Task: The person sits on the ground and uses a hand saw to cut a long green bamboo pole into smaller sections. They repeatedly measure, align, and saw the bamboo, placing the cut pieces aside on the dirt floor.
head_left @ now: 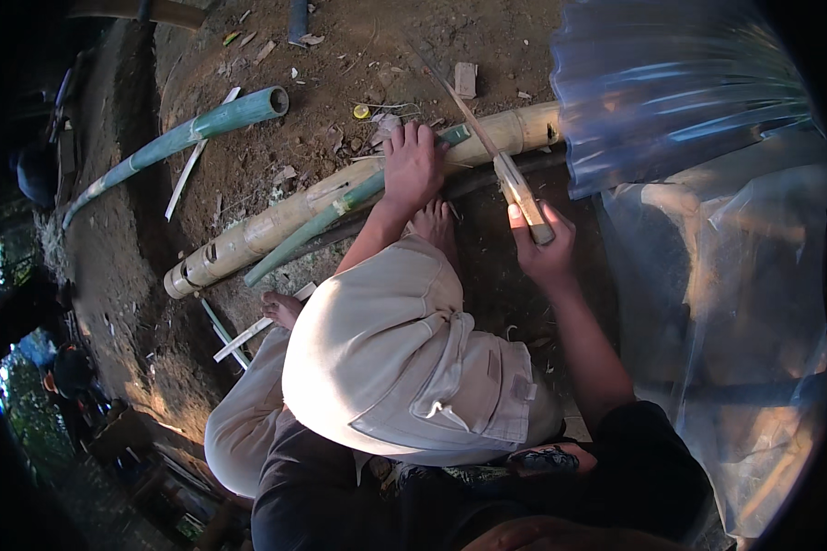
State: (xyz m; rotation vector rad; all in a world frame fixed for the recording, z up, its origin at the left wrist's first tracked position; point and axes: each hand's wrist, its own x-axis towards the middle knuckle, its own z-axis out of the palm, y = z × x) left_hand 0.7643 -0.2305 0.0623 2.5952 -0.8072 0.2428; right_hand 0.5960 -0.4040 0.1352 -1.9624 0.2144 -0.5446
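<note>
My left hand [413,167] is closed over a slim green bamboo pole [317,223], pressing it against a thick tan bamboo pole [239,246] on the ground. My right hand [548,246] grips the pale wooden handle of what looks like a hand saw [521,188]. Its narrow blade, seen nearly edge-on, points away from me and passes over the tan pole beside the green pole's far end. Whether the blade touches either pole I cannot tell. One bare foot [435,225] is just below my left hand, close to the poles.
Another green bamboo pole [184,136] lies at the left, with a pale split strip [187,176] beneath it. Clear corrugated sheeting [662,92] and plastic film [708,275] stand at the right. A small wood block [466,81] and scraps lie on the dirt beyond the poles.
</note>
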